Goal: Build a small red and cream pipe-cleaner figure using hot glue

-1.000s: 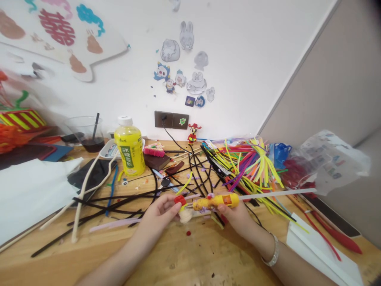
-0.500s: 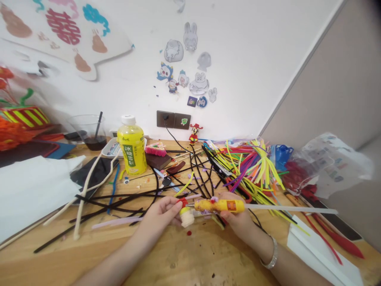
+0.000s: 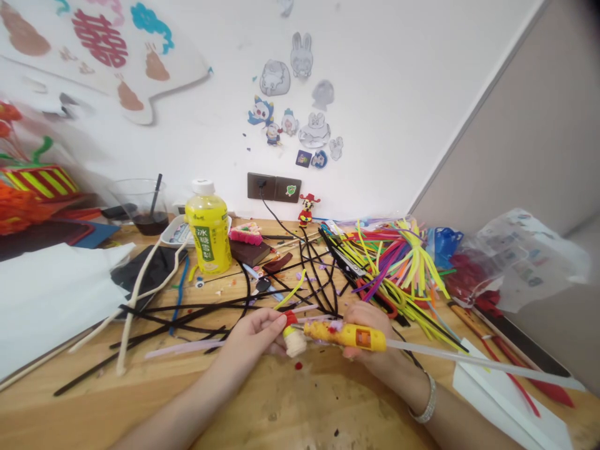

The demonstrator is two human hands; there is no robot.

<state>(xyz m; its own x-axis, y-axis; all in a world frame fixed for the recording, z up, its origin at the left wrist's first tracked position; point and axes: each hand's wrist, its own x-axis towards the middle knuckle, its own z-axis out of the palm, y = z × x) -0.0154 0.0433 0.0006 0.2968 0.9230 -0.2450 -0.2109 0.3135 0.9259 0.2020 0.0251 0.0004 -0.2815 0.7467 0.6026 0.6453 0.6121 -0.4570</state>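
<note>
My left hand (image 3: pixel 260 334) pinches a small craft figure (image 3: pixel 294 340) with a red top, a yellow band and a cream lower part, made of fuzzy pipe cleaner. In my right hand (image 3: pixel 372 331) is a yellow hot glue gun (image 3: pixel 349 334), its barrel stained and its nozzle pointing left. The nozzle tip is at the figure's red and yellow part; whether it touches I cannot tell. A long translucent glue stick (image 3: pixel 482 362) juts out of the gun's back to the right. Black pipe cleaners (image 3: pixel 197 312) lie on the table behind my left hand.
Behind the hands stand a yellow drink bottle (image 3: pixel 207 234) and a plastic cup (image 3: pixel 145 212) of dark liquid. A bundle of colourful pipe cleaners (image 3: pixel 412 256) lies at the back right, near a clear plastic bag (image 3: pixel 529 256). White paper (image 3: pixel 510 400) rests at the front right.
The glue gun has tilted, so its back end and the glue stick now slope lower to the right. My left hand holds the figure in nearly the same place.
</note>
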